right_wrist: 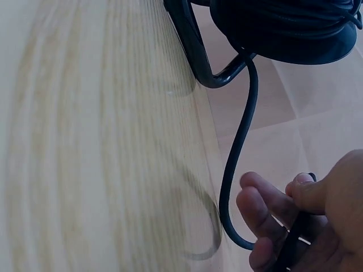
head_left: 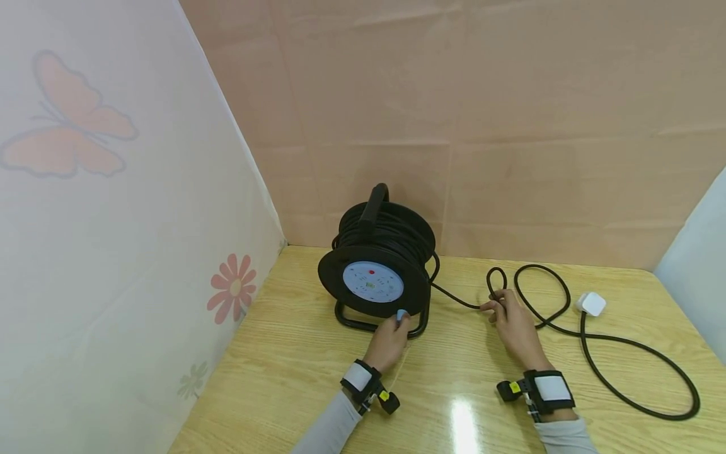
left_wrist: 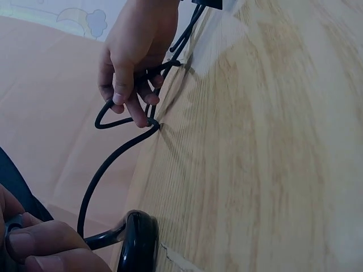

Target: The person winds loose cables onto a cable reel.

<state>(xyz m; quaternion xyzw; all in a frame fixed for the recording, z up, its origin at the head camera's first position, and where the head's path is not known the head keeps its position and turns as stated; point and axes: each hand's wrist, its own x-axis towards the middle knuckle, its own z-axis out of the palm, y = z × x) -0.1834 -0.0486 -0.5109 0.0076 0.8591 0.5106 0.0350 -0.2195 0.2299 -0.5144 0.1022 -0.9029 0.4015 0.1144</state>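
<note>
A black cable reel [head_left: 391,236] stands on its tube frame, with a pale blue socket panel [head_left: 372,282] on its front disc. My left hand [head_left: 387,348] grips the blue-grey crank knob [head_left: 401,314] at the disc's lower edge; the left wrist view shows its fingers [left_wrist: 48,241] curled round the knob. To the right, my right hand [head_left: 517,329] holds the black cable [right_wrist: 240,130] between thumb and fingers. A small loop of cable rises above those fingers, and a slack stretch runs from them back to the reel.
More cable lies in loose loops over the right side of the wooden table [head_left: 272,366], ending in a white plug [head_left: 592,304]. A brown paper wall [head_left: 539,139] stands close behind the reel. On the left is a pale printed wall [head_left: 142,239].
</note>
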